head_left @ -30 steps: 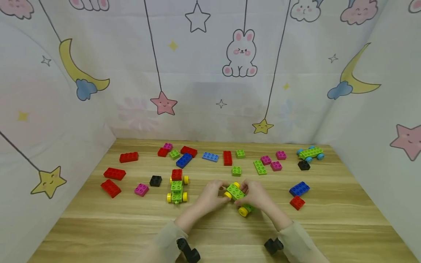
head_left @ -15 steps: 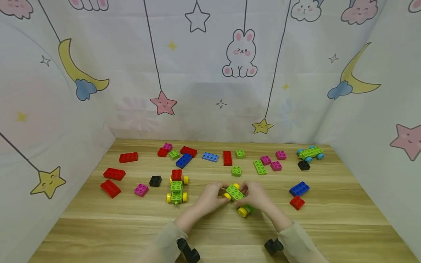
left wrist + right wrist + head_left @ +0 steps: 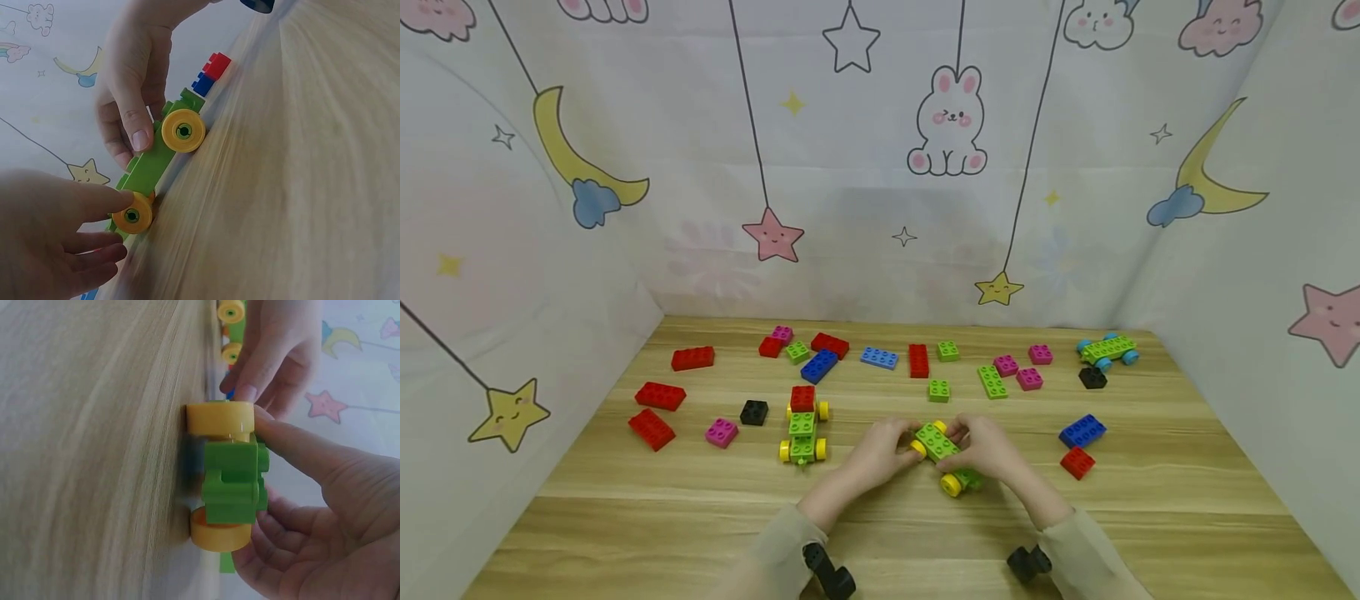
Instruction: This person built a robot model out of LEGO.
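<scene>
A green toy car (image 3: 937, 442) with yellow wheels stands slantwise on the table between both hands. My left hand (image 3: 880, 454) holds its far end; in the left wrist view the tip of one finger lies on a yellow wheel (image 3: 132, 214). My right hand (image 3: 988, 448) grips the car's green middle from above, thumb on one side and fingers on the other. The right wrist view shows the near end of the car, with two yellow wheels (image 3: 220, 419) and a green hitch (image 3: 230, 491). Fingers partly cover the far wheels and body.
Left of the hands stands another green car (image 3: 802, 437) with yellow wheels and a red brick on top. Loose red, pink, black, blue and green bricks lie around the table (image 3: 880, 542). A green base with blue wheels (image 3: 1108, 350) stands at the back right.
The near end of the car has swung slightly left, and its near wheel has shifted with it. Both hands keep their hold, the right wrist moving slightly right.
</scene>
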Motion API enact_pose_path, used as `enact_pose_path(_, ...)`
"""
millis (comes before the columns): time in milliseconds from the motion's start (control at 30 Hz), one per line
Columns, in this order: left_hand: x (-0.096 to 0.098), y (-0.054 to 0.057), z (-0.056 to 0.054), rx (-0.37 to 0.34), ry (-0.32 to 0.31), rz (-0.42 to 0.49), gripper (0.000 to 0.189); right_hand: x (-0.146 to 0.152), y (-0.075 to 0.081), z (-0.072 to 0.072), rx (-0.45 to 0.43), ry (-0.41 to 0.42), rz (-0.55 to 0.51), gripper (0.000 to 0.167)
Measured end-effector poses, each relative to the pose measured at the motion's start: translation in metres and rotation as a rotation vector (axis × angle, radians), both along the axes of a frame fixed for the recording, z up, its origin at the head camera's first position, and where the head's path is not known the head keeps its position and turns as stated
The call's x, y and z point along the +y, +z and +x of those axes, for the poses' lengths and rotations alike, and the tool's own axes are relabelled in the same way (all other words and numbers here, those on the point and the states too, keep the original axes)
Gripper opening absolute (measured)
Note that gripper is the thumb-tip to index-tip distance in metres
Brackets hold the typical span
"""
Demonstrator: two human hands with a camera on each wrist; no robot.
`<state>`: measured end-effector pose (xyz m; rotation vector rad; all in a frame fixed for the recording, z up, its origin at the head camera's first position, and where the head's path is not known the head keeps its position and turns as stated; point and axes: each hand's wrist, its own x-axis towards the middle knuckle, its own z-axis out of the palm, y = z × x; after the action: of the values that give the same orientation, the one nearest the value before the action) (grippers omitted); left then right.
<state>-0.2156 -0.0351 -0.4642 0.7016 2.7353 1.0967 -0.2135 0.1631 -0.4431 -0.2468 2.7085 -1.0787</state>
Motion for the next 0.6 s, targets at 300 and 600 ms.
enact_pose_path(300,-0.001,-0.001,-0.001,-0.013,0.009,0.023,0.04,0.003,0.004,0.002,-0.021,0.019,-0.01,0.042)
enact_pose_path(600,0.001,0.015,0.005,-0.078,0.103,0.047,0.052,0.042,0.017,-0.014,0.076,0.326,-0.058,0.053)
